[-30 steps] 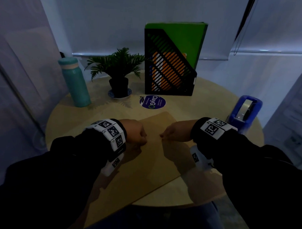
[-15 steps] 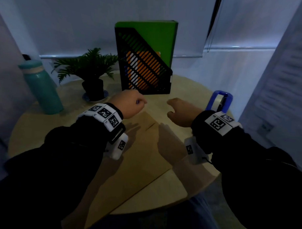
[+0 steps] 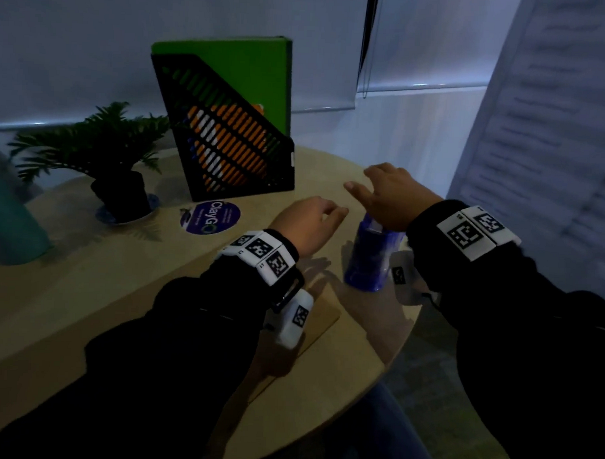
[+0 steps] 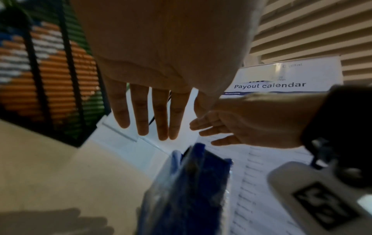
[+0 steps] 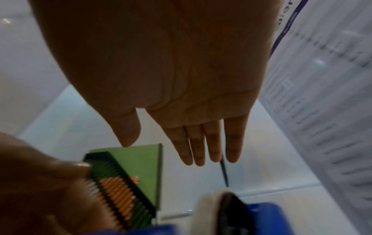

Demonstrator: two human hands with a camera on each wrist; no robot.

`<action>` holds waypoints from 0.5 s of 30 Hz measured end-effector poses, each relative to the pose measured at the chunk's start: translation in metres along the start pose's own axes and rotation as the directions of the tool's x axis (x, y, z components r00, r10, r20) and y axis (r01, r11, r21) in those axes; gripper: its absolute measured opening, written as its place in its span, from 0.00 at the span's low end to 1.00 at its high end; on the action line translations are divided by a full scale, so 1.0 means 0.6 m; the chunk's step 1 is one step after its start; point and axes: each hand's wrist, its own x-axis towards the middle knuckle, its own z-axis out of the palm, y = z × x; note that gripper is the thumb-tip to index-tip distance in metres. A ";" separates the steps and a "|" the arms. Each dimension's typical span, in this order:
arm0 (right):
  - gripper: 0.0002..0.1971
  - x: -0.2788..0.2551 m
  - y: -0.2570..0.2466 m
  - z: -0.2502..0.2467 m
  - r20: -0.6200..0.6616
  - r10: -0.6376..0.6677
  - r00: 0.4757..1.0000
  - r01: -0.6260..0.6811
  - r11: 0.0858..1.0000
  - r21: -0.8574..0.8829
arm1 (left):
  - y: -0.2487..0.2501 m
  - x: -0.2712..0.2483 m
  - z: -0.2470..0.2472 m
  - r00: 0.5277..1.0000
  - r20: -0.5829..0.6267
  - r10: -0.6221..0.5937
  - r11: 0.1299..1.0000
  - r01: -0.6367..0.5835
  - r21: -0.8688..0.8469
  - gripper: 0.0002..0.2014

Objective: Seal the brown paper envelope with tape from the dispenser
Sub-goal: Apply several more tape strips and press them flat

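Observation:
The blue tape dispenser [image 3: 370, 257] stands near the right edge of the round wooden table [image 3: 120, 291]. My right hand [image 3: 386, 194] hovers just above it, fingers straight and spread, holding nothing. My left hand [image 3: 311, 219] is close to the dispenser's left side, fingers also extended and empty. The left wrist view shows straight fingers [image 4: 141, 114] over the dispenser [image 4: 187, 182]. In the right wrist view the open palm [image 5: 181, 79] is above the tape roll [image 5: 209, 206]. The brown envelope [image 3: 322, 321] lies flat, mostly hidden under my left forearm.
A black mesh file holder [image 3: 228, 141] with a green folder stands at the back. A potted plant [image 3: 120, 188] and teal bottle [image 3: 6, 226] are at the left. A purple round sticker [image 3: 210, 217] lies mid-table. A printed calendar sheet [image 3: 544, 134] hangs at the right.
Both hands left the envelope and moved forward and to the right, over the dispenser, with fingers now opened out. The head view swung to the right.

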 end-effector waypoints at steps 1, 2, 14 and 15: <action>0.34 0.007 0.012 -0.002 0.012 0.034 0.999 -0.035 0.999 0.012 | 0.008 0.005 0.006 1.000 0.011 -0.008 1.000 0.008 -0.010 0.21; 0.35 0.013 0.024 -0.003 0.025 0.071 0.997 -0.071 0.997 0.025 | 0.015 0.010 0.012 1.000 0.020 -0.019 1.000 0.020 -0.024 0.21; 0.23 0.063 0.084 0.018 0.162 0.163 0.973 -0.183 0.976 0.116 | 0.035 0.038 0.057 0.986 0.134 -0.098 0.943 0.135 -0.306 0.22; 0.28 0.065 0.086 0.019 0.169 0.180 0.969 -0.197 0.976 0.095 | 0.035 0.037 0.058 0.985 0.132 -0.115 0.924 0.154 -0.350 0.21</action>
